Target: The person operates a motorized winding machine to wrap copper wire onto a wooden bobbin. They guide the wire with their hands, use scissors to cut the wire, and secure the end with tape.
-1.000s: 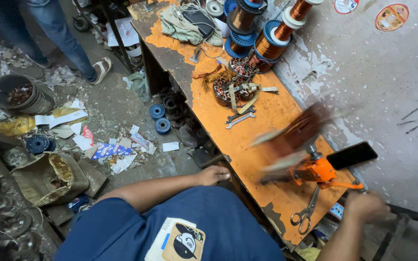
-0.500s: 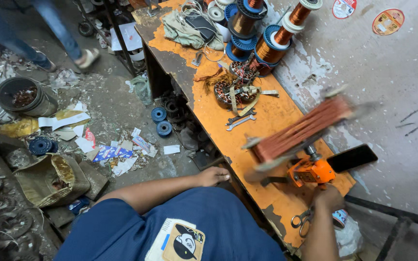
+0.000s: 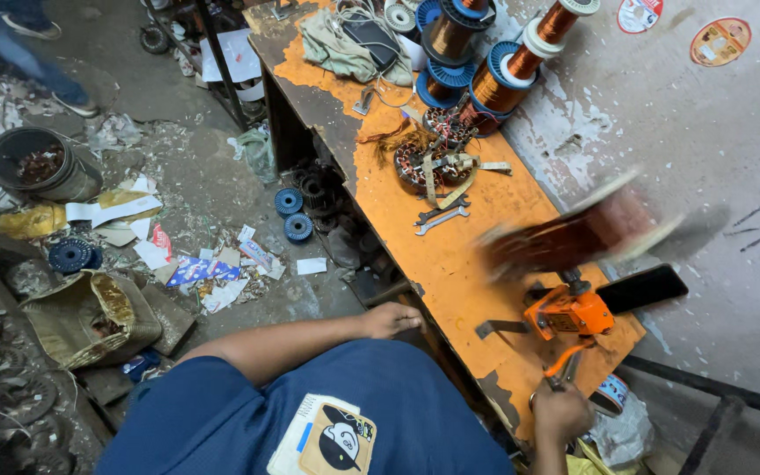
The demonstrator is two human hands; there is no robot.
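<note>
Right hand [image 3: 561, 412] closed around the crank handle [image 3: 565, 359] of the orange winding machine [image 3: 568, 312], mounted at the near end of the orange surface [image 3: 450, 264]. Copper coil former [image 3: 569, 233] above the machine, motion-blurred. Left hand [image 3: 390, 318] open, resting at the surface edge, holding nothing

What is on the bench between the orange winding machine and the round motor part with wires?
In the head view, two wrenches lie between the orange winder and the stator.

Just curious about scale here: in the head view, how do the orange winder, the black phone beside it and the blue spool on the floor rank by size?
1. Orange winder
2. Black phone, looks similar
3. Blue spool, though farther away
</note>
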